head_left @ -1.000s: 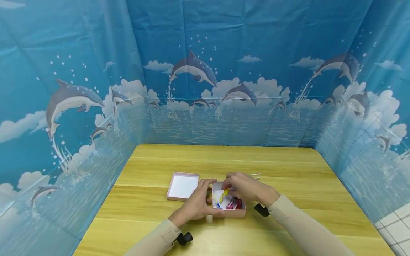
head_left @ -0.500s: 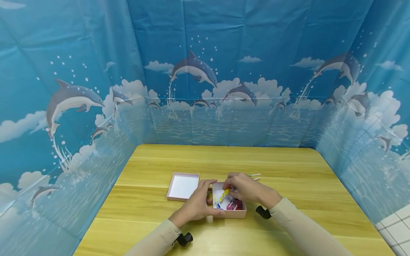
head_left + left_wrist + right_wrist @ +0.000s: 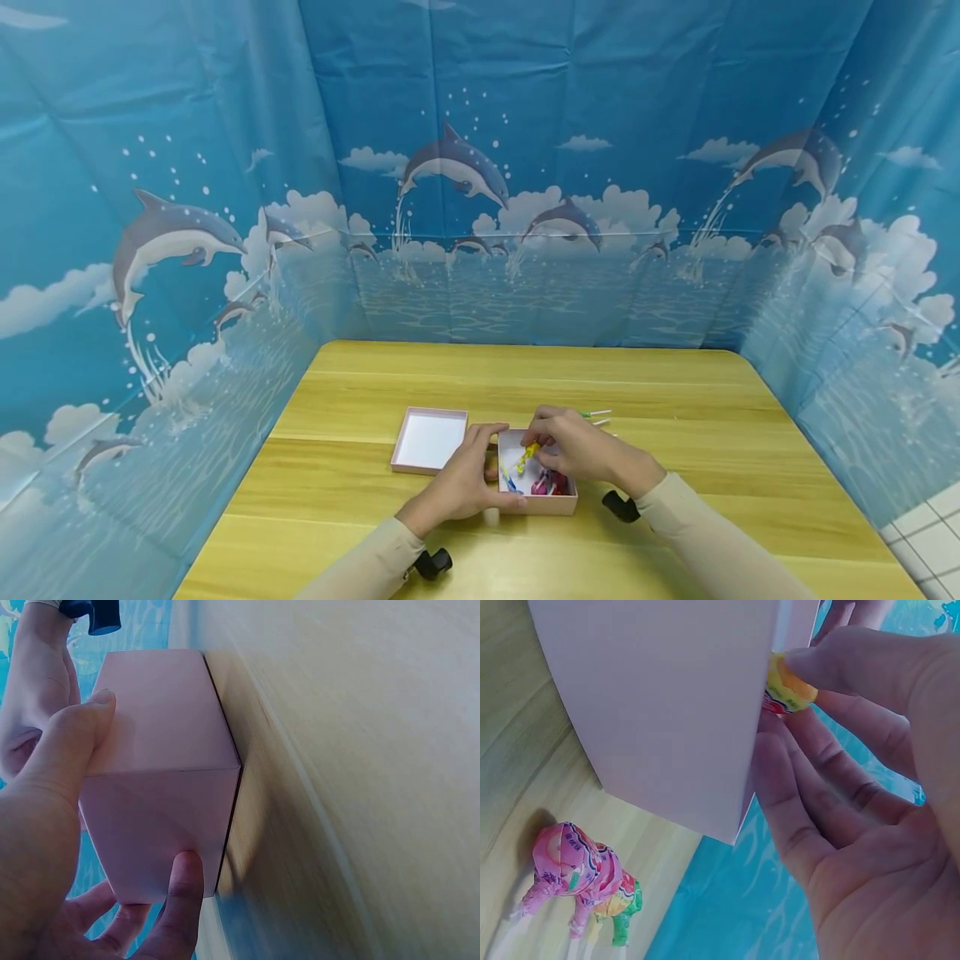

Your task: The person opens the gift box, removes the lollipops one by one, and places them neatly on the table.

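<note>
**Two hands at a small pink box of wrapped sweets**

On the yellow wooden bench [image 3: 675,392] stands a small pink box [image 3: 557,502], open at the top, a little toward 6 o'clock from the bench's middle. The left hand [image 3: 461,483] steadies it from 9 o'clock: the thumb lies along the near wall and the fingers curl round the far corner, so this grip is clamped on the box. The left wrist view shows the same, with thumb and a fingertip pressed to the box's outer walls [image 3: 161,772].

The right hand [image 3: 577,446] reaches over the box from 3 o'clock, its grip pinched shut on a yellow wrapped sweet [image 3: 527,454], held just above the box's white inside. In the right wrist view the sweet [image 3: 789,686] sits between thumb and fingertips against the box's rim.

More wrapped sweets [image 3: 549,482], pink and red, lie inside the box. The box's lid [image 3: 429,439] lies upturned just beside it at 9 o'clock. Two lollipops [image 3: 597,414] rest on the bench at 1 o'clock from the box, partly hidden behind the right hand.
</note>
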A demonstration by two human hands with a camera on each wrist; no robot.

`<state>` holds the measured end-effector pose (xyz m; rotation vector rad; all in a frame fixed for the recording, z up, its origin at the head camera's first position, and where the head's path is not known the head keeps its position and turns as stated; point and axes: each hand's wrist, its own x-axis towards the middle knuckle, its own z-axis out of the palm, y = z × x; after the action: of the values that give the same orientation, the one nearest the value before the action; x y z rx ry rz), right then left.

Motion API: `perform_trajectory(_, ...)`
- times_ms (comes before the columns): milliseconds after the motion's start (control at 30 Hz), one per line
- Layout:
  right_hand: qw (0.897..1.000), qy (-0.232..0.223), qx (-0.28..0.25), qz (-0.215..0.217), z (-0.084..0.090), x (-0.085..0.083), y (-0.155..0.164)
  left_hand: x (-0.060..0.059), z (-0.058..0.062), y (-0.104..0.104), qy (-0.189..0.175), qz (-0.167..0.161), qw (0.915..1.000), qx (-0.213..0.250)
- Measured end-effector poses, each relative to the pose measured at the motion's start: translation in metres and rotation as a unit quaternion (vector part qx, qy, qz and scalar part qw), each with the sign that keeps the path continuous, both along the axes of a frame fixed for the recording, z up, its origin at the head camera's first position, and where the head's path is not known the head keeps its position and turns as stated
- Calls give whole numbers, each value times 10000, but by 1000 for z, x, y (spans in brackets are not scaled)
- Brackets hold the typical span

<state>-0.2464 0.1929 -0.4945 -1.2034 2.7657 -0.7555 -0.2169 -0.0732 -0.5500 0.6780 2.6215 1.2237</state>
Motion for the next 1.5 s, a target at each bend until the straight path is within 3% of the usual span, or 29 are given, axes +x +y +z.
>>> perform_trajectory(900, 9956, -58, -729, -594, 5, 12, 20, -1, 4, 1, -56, -101, 9998, 156)
perform_trajectory(1067, 9933, 66, -940, -669, 6, 14, 27, -2, 5, 2, 2, -99, 9999, 95)
perform_trajectory(1500, 9822, -224, -1528, -1072, 0, 23, 38, 2, 1, -1, -102, 26, 9999, 74)
